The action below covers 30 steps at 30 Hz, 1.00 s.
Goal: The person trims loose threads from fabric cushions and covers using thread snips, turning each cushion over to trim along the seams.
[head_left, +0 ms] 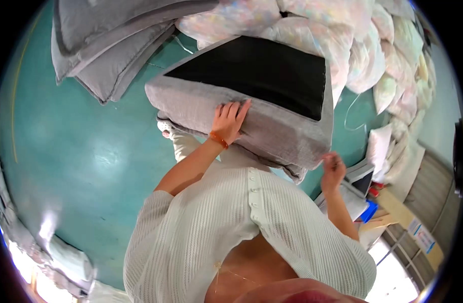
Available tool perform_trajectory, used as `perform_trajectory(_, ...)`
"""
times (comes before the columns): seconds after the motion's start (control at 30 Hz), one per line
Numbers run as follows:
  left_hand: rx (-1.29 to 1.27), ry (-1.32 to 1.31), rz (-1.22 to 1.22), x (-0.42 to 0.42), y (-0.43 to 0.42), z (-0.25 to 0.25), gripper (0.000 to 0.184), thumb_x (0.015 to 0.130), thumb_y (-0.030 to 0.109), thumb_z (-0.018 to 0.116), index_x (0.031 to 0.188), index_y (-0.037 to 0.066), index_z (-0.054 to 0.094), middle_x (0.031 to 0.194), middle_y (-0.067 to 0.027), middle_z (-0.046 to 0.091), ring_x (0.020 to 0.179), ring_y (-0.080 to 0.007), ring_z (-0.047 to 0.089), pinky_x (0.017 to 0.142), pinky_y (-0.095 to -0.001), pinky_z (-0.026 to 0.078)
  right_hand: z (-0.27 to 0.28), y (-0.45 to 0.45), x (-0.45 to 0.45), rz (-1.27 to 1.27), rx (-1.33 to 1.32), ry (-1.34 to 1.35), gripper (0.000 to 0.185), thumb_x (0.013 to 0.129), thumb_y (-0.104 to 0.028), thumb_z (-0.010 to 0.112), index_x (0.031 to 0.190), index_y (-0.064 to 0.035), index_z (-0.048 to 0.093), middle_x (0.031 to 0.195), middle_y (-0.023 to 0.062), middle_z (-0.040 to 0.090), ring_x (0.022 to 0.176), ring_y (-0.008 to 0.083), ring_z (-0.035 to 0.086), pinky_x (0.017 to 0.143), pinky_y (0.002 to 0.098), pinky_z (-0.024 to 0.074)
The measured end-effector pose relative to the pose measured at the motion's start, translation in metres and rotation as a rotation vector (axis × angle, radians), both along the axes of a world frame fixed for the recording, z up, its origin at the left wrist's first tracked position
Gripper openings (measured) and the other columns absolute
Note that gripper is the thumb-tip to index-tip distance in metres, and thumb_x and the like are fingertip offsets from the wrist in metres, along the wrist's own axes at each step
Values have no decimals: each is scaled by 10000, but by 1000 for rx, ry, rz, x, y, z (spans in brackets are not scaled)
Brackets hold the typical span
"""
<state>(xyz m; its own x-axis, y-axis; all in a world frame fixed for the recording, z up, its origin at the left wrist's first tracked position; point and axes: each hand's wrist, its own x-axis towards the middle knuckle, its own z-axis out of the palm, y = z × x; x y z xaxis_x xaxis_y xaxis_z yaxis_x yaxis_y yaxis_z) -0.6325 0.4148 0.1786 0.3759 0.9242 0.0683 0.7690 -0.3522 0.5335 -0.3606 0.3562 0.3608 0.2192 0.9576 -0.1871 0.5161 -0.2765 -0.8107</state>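
A large grey cushion (287, 123) with a black fabric panel (261, 70) on its upper face stands tilted in front of my body. My left hand (229, 121), with an orange bracelet at the wrist, lies on the grey side, fingers spread and pressing on the plush cover. Beside the cushion's lower right corner is my right hand (333, 169). Its fingers are curled together close to the corner; whatever they may pinch is too small to make out. Under the cushion, a loose grey fabric edge (292, 171) hangs near my legs.
Stacked grey cushions (110, 65) lie at the upper left on the green floor (90, 146). Several bulging translucent bags (317, 38) are heaped behind the cushion. On the right are a blue object (368, 211), a white pillow-like bag (378, 149) and a light board (410, 222).
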Motion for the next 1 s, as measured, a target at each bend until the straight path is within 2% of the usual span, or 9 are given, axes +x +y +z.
perform_trajectory(0.03,-42,4,10,4,-9,2,988,478,200,798,1347,154,329,1189,-87,425,1139,-266,390,966,-451,288,4,-2,14,-214,44,-94,131,886,-80,490,797,-6,551,690,-15,519,610,64,455,521,218,360)
perform_trajectory(0.07,-39,10,-35,4,-14,2,988,478,200,798,1347,154,329,1189,-87,425,1139,-266,390,966,-451,288,-4,-8,35,-363,44,22,133,875,-122,533,795,-20,559,637,-41,480,530,36,379,468,202,299)
perform_trajectory(0.13,-132,74,32,7,-24,4,962,487,186,794,1336,132,343,1215,-90,402,1171,-274,360,983,-476,253,-24,-21,55,-645,-47,-21,134,849,-162,586,807,-36,570,612,-58,459,505,23,351,449,192,270)
perform_trajectory(0.23,-61,47,-16,2,-33,-2,948,494,160,788,1331,113,345,1232,-98,385,1185,-279,344,990,-495,225,-53,-46,50,-815,-182,83,193,807,-225,645,824,-44,579,633,-55,470,524,29,374,444,204,282)
perform_trajectory(0.37,30,63,-21,-5,-33,-16,953,483,133,781,1327,83,342,1247,-104,369,1198,-289,329,989,-504,210,-54,-27,15,-739,-313,151,230,800,-248,644,835,-36,565,669,-33,497,568,57,419,479,213,328)
perform_trajectory(0.47,-49,43,-12,2,-35,0,901,530,126,751,1327,70,335,1254,-109,363,1199,-297,326,991,-507,206,-31,-24,10,-540,-284,-18,305,733,-236,709,863,-19,536,706,-4,511,645,83,462,522,230,375)
perform_trajectory(0.57,-4,182,-24,0,-34,-3,813,593,123,702,1321,66,344,1241,-120,376,1190,-303,337,985,-508,219,-19,-11,-11,-379,-155,-133,521,563,-213,835,904,-29,487,758,20,510,665,103,448,552,236,391)
perform_trajectory(0.7,74,150,-48,-2,-26,-2,632,691,96,590,1290,65,392,1210,-127,408,1163,-304,369,962,-514,256,-30,-7,-17,-374,-88,-310,457,614,-212,808,875,-44,472,727,7,486,608,102,423,535,229,378)
perform_trajectory(1.0,26,117,-82,1,-20,-3,569,758,75,508,1306,66,355,1216,-140,405,1150,-308,379,954,-527,257,-41,12,-9,-365,82,-182,295,707,-118,720,798,-55,447,656,-27,400,569,75,345,505,224,288)
